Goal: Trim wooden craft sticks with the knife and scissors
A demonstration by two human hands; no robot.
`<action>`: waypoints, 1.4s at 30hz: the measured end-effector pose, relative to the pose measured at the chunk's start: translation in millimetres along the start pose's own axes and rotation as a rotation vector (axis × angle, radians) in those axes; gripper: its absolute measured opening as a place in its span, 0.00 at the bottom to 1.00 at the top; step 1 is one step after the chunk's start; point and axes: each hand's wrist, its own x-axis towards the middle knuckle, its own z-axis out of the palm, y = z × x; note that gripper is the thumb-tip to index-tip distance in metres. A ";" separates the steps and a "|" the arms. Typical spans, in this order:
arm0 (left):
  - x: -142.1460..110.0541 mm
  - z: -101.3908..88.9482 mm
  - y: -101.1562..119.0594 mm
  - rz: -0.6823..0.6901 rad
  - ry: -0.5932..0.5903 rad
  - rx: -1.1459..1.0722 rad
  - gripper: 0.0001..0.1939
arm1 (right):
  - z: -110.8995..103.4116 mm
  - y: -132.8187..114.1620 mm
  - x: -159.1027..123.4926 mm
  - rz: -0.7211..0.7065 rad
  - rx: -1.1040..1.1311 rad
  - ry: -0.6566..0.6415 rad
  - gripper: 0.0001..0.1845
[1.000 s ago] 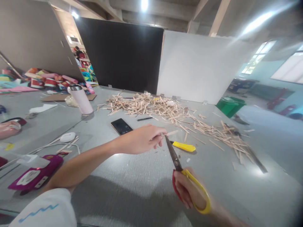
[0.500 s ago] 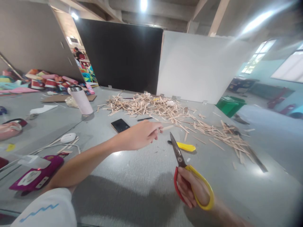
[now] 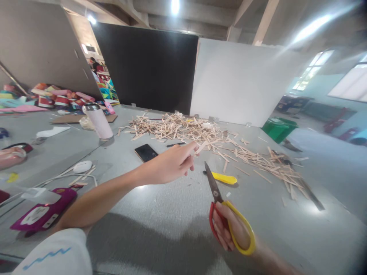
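Between the fingertips of my left hand (image 3: 174,162) is a short, flat wooden stick (image 3: 200,148), its free end pointing up and right. My right hand (image 3: 229,229) grips a pair of scissors (image 3: 214,189) with one red and one yellow handle; the dark blades look closed and point away from me, a little right of my left hand. Just beyond the blades, a yellow utility knife (image 3: 225,178) lies on the grey table (image 3: 149,217). A large loose pile of wooden sticks (image 3: 174,128) spreads behind both hands and trails off to the right.
A black phone (image 3: 145,152) and a dark pen (image 3: 176,144) lie behind my left forearm. Left of them stands a pale pink bottle (image 3: 99,121). A purple power strip (image 3: 46,210) with cables sits at the near left. Black and white boards (image 3: 235,80) edge the table's back.
The stick in my left hand has tilted from nearly level to pointing up and right. My right hand and the scissors have shifted slightly left.
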 end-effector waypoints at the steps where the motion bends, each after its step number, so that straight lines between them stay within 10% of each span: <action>1: 0.1 0.1 0.1 -0.001 0.000 -0.001 0.05 | -0.3 0.6 -0.3 0.001 -0.006 -0.006 0.40; 36: 4.4 11.0 1.4 -0.033 -0.132 -0.106 0.06 | 1.2 -4.7 -4.2 -0.048 -0.075 -0.051 0.40; 42: 8.9 11.9 -3.1 0.005 0.084 -0.082 0.12 | -1.9 4.2 -2.0 -0.037 -0.060 -0.041 0.40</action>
